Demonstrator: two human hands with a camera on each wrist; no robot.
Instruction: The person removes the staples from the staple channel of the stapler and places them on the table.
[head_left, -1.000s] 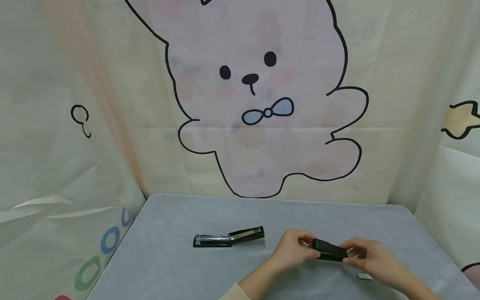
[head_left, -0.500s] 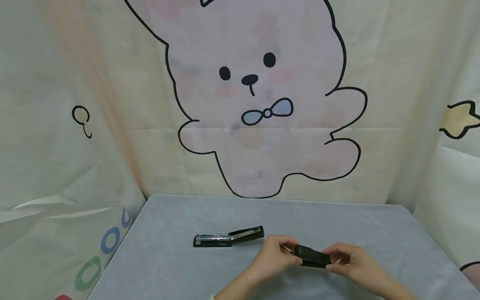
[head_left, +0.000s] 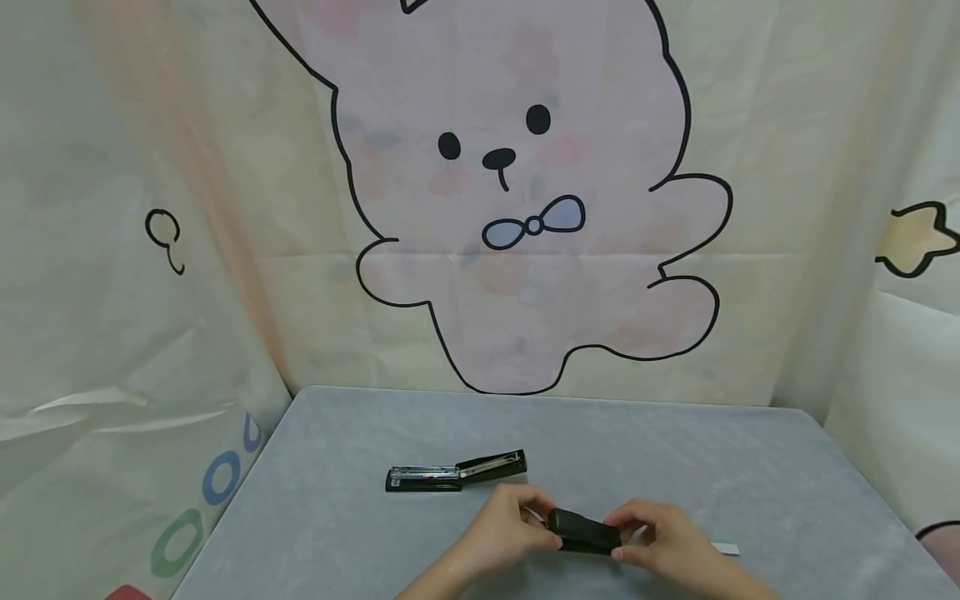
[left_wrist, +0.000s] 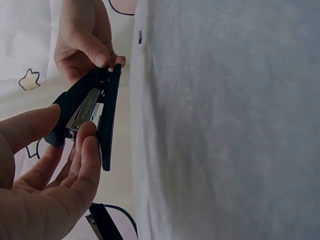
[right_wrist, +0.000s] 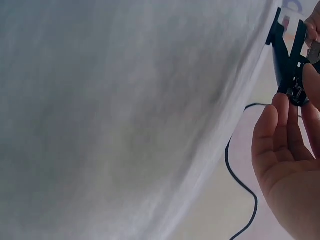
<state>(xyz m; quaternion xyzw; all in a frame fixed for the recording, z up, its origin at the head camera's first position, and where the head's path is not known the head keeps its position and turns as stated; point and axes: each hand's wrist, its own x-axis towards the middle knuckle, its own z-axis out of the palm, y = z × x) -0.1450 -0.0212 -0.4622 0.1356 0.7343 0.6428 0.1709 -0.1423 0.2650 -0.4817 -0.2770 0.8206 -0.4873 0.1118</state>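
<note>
A black stapler (head_left: 583,530) is held between both hands just above the near part of the table. My left hand (head_left: 497,533) pinches its left end, and my right hand (head_left: 663,542) pinches the right, hinge end. In the left wrist view the stapler (left_wrist: 80,102) has its top arm raised from its base, showing the metal staple magazine (left_wrist: 86,108) between them. Fingers of the left hand (left_wrist: 45,195) lie at that gap. A second black stapler (head_left: 422,479) lies unfolded on the table, its magazine exposed, beyond the left hand.
A small pale strip (head_left: 726,548), perhaps staples, lies on the table to the right, partly behind the right hand. Grey-blue cloth covers the table (head_left: 360,433). A printed curtain (head_left: 525,292) hangs behind the far edge.
Both hands have moved left and slightly toward me, carrying the stapler along. The small strip went out of sight behind the right hand and shows again. The second stapler has stayed put.
</note>
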